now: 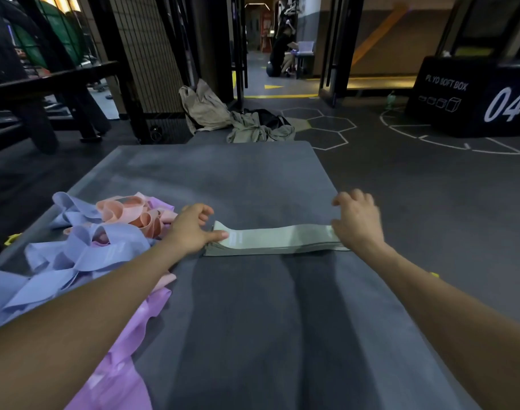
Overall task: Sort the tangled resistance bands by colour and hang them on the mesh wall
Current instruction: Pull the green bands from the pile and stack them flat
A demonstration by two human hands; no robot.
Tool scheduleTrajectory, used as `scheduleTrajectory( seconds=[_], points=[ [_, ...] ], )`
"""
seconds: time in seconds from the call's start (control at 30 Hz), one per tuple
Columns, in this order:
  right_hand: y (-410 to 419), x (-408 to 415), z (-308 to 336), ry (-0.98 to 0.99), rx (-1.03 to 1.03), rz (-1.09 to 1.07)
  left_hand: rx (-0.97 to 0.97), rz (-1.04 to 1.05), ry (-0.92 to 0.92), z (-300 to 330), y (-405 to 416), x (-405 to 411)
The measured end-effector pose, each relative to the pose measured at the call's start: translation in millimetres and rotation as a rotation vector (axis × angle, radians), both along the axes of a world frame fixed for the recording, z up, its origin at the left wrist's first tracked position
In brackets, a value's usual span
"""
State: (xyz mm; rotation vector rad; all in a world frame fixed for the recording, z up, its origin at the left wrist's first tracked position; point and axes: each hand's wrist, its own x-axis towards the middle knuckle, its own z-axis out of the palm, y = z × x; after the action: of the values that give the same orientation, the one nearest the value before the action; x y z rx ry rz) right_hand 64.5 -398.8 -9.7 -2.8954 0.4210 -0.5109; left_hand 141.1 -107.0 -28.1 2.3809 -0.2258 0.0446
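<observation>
flat band stack on mat | tangled bands left

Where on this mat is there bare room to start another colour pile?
Bare mat lies beyond the green band stack, and nearer, between both forearms. The left side is crowded with tangled blue bands, pink bands and purple bands.

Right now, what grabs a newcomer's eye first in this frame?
Centre stage is the flat stack of green bands on the grey mat, with the left hand at its left end and the right hand at its right end. At the left lies a tangled heap of blue bands, pink bands and purple bands. Far right, a black plyo box marked 04.
</observation>
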Motion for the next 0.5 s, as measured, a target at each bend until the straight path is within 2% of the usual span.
scheduleTrajectory(
  seconds=[0.1, 0.2, 0.5],
  points=[
    [38.6, 13.5, -2.5, 0.143, 0.116, 0.3, 0.009, -0.118, 0.078, -2.1, 11.5, -1.0],
    [76.1, 26.3, -10.0, 0.28, 0.136, 0.47, 0.01, -0.179, 0.127, -9.4, 11.8, -0.8],
    [115.2, 49.8, -21.3, 0.413, 0.165, 0.554, -0.217, -0.203, 0.156, -24.4, 14.8, 8.1]
  ],
)
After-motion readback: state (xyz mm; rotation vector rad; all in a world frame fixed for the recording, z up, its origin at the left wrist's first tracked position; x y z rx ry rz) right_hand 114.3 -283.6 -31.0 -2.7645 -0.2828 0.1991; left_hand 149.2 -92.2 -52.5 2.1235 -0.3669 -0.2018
